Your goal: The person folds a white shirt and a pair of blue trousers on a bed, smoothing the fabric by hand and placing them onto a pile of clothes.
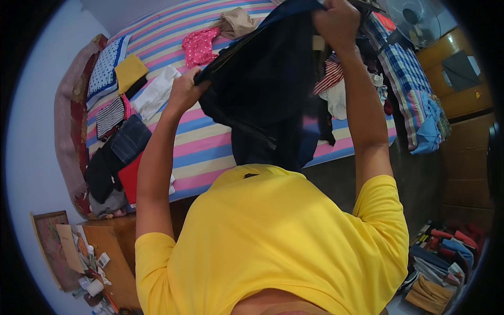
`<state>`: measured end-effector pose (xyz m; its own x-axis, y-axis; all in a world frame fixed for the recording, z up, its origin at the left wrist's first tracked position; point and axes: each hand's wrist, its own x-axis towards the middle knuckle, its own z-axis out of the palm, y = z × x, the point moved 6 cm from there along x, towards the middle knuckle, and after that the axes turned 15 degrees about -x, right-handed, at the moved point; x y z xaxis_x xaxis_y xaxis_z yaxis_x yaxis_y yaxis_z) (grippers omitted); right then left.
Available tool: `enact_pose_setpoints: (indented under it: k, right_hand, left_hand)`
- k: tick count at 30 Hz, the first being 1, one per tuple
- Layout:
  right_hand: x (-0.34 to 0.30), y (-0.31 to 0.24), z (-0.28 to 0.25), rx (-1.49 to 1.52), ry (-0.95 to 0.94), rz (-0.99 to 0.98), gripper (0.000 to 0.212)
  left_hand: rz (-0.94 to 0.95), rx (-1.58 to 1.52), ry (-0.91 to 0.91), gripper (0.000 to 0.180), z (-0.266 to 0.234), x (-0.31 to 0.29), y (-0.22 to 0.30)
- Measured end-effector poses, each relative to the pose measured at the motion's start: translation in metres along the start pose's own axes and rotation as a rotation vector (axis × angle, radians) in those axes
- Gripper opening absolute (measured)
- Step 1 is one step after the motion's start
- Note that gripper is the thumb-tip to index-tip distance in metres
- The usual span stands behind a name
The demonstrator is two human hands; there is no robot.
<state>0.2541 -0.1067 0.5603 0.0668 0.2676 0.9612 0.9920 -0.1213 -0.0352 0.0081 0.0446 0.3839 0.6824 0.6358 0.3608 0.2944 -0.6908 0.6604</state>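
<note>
Stretched between my hands is a dark navy garment (262, 79), which looks like a jacket with a zip along its edge. My left hand (188, 90) grips one edge of it at the left, lower down. Higher and farther to the right, my right hand (338, 25) is closed on another edge. The cloth hangs slanting over the striped bedsheet (202, 149), its lower part falling near the bed's front edge. Left of the garment lie a white folded cloth (157, 92) and a pink dotted garment (200, 46). Its folds hide part of the bed behind.
Folded dark jeans (131, 139), a yellow cloth (131, 72) and a red item (128, 178) line the bed's left side. A loose clothes pile (336, 86) lies right. A fan (415, 21) stands far right, a wooden cabinet (464, 163) below it, stacked clothes (436, 262) lower right.
</note>
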Motion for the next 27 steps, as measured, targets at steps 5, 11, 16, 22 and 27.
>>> enact_pose_setpoints:
  k: [5, 11, 16, 22, 27]
  right_hand:
    - [0.012, 0.036, -0.016, 0.018, 0.066, 0.252, 0.015]
    - [0.0, 0.121, -0.011, 0.295, -0.045, 0.428, 0.028]
    - [-0.011, 0.203, 0.015, 0.365, -0.498, 0.721, 0.037]
    - [0.13, 0.198, -0.105, -0.644, -0.233, -0.622, 0.023]
    - [0.108, 0.36, -0.151, 0.479, -0.186, 0.936, 0.029]
  left_hand:
    - [-0.022, -0.236, 0.093, 0.029, -0.006, 0.025, 0.013]
    - [-0.212, 0.156, -0.042, 0.028, 0.011, 0.019, -0.034]
    - [-0.22, 0.195, -0.096, 0.025, -0.024, 0.038, -0.039]
    - [0.138, -0.227, 0.346, 0.023, -0.185, 0.122, 0.11]
    - [0.127, -0.618, -0.132, 0.015, -0.116, 0.108, 0.162]
